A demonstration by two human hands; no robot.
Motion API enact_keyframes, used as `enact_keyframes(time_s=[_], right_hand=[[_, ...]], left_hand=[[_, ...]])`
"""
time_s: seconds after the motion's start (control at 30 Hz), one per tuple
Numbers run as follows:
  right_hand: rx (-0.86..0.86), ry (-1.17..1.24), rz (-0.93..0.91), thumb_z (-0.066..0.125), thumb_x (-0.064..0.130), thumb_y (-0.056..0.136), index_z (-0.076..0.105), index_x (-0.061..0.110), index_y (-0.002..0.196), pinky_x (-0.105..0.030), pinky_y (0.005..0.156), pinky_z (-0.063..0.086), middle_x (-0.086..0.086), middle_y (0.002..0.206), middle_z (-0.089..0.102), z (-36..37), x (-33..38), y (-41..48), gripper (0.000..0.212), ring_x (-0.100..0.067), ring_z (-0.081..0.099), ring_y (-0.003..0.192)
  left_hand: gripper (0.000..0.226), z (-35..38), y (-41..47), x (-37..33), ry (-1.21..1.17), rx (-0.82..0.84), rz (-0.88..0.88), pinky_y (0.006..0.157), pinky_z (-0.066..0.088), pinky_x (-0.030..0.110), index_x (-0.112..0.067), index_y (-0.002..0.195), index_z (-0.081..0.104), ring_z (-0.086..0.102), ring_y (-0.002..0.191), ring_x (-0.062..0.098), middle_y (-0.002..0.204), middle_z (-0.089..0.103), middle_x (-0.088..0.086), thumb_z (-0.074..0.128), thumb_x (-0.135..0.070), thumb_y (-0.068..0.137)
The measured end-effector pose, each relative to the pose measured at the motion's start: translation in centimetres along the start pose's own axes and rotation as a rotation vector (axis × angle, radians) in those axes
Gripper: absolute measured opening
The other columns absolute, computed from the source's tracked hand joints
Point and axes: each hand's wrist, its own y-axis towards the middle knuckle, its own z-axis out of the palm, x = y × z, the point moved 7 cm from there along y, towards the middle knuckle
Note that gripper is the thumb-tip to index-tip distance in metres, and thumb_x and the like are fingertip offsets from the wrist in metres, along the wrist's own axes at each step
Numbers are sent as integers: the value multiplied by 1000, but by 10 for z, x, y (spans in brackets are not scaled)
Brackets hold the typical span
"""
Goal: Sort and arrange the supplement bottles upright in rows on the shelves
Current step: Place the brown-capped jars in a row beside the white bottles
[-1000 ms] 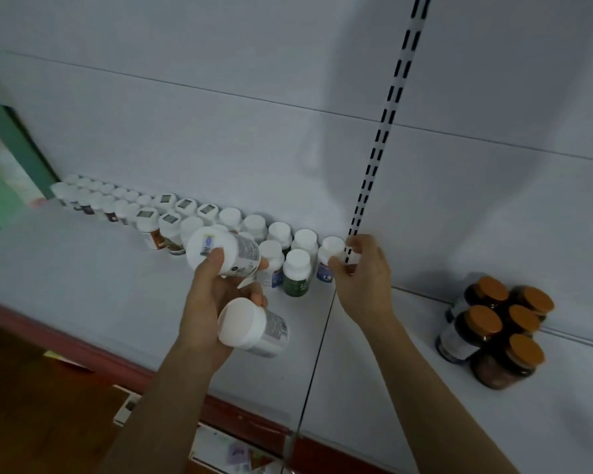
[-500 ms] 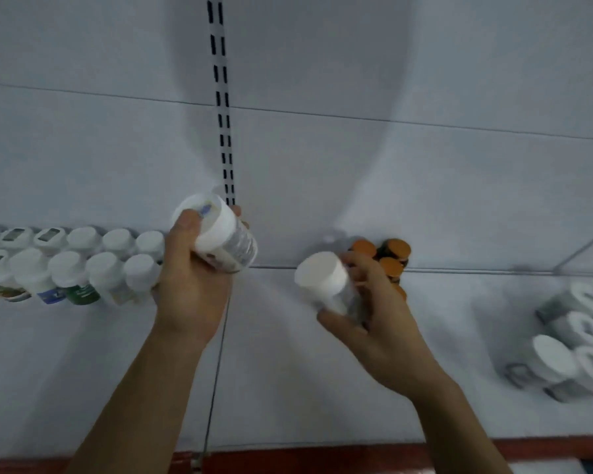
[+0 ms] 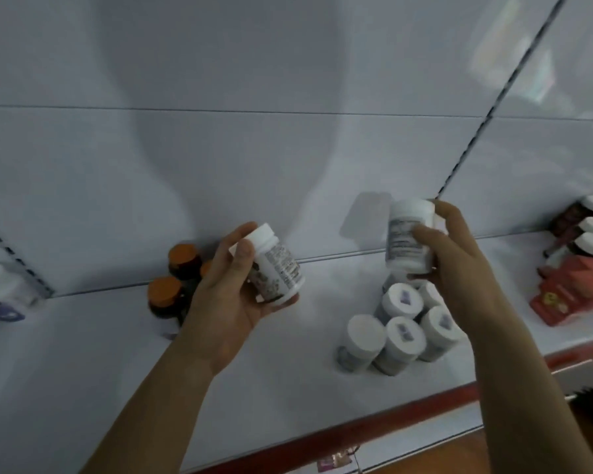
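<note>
My left hand grips a white supplement bottle, tilted with its white cap up and left, above the white shelf. My right hand holds a second white bottle upright, just above a cluster of several white-capped bottles standing on the shelf. The lowest part of that held bottle is hidden by my fingers.
Dark jars with orange lids stand behind my left hand by the back panel. Dark bottles with white caps and red boxes sit at the far right. A blurred white bottle is at the left edge. The shelf has a red front lip.
The view has swung right along the shelf. Both hands carried their bottles rightward; the right one now hovers over the white-capped cluster, and the long row at left is out of view.
</note>
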Motion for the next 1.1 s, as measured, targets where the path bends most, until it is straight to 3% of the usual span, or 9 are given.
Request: enact_keyframes(time_s=[0.1, 0.2, 0.43, 0.57, 0.67, 0.8, 0.93, 1.03, 1.1], right_hand=[[67, -72, 23, 71, 16, 91, 47, 22, 109, -52, 82, 59, -16, 106, 71, -26, -8, 20, 31, -35, 71, 90], [120, -152, -15, 82, 20, 78, 41, 19, 92, -58, 76, 55, -18, 97, 65, -31, -6, 40, 43, -43, 64, 86], [333, -94, -93, 75, 29, 88, 43, 13, 88, -51, 71, 61, -15, 103, 67, 51, -2, 45, 36, -28, 73, 92], [453, -46, -124, 75, 44, 79, 44, 20, 85, -50, 67, 58, -2, 98, 70, 126, 2, 10, 39, -25, 72, 89], [585, 78, -125, 76, 16, 86, 44, 10, 91, -26, 54, 49, 13, 91, 70, 179, 5, -30, 34, -12, 71, 75], [655, 57, -177, 77, 26, 81, 44, 34, 88, -34, 62, 56, -3, 104, 66, 230, 1, -69, 35, -22, 69, 81], [663, -171, -457, 76, 29, 85, 41, 34, 97, -20, 62, 44, 12, 101, 54, 265, 12, -88, 38, -8, 55, 87], [714, -567, -656, 71, 39, 86, 38, 34, 101, -21, 55, 36, 11, 103, 54, 282, 0, -104, 37, -12, 51, 82], [722, -682, -670, 73, 37, 85, 36, 34, 102, -21, 53, 31, 8, 104, 55, 286, -17, -111, 41, -16, 51, 79]], left_hand=[[45, 16, 17, 30, 48, -85, 15, 86, 58, 53, -23, 130, 59, 63, 124, 32, 133, 65, 7, 60, -39, 88], [37, 17, 18, 40, 184, -225, 107, 86, 58, 44, -29, 120, 63, 65, 121, 25, 124, 69, 0, 66, -46, 87], [73, -9, -31, -10, 266, -465, 378, 62, 56, 36, -27, 118, 62, 70, 103, 24, 122, 69, 7, 84, -68, 62], [47, -59, -79, -54, 244, -771, 609, 86, 61, 40, -27, 117, 55, 66, 119, 25, 122, 68, -2, 78, -48, 82], [32, -101, -125, -67, 219, -1029, 713, 91, 60, 38, -22, 123, 48, 66, 118, 19, 126, 64, -2, 67, -18, 97], [41, -141, -174, -65, 218, -1224, 717, 89, 60, 35, -20, 126, 49, 69, 111, 16, 123, 64, -3, 72, -15, 93], [42, -167, -183, -75, 545, -1186, 584, 80, 58, 28, -21, 119, 56, 67, 96, 5, 112, 64, -10, 78, -9, 86], [43, -178, -162, -81, 879, -937, 383, 73, 51, 12, -18, 116, 59, 64, 94, -1, 107, 66, -13, 81, -6, 81], [42, -183, -149, -82, 988, -785, 293, 76, 53, 17, -26, 115, 60, 64, 101, 2, 110, 65, -18, 82, -11, 82]])
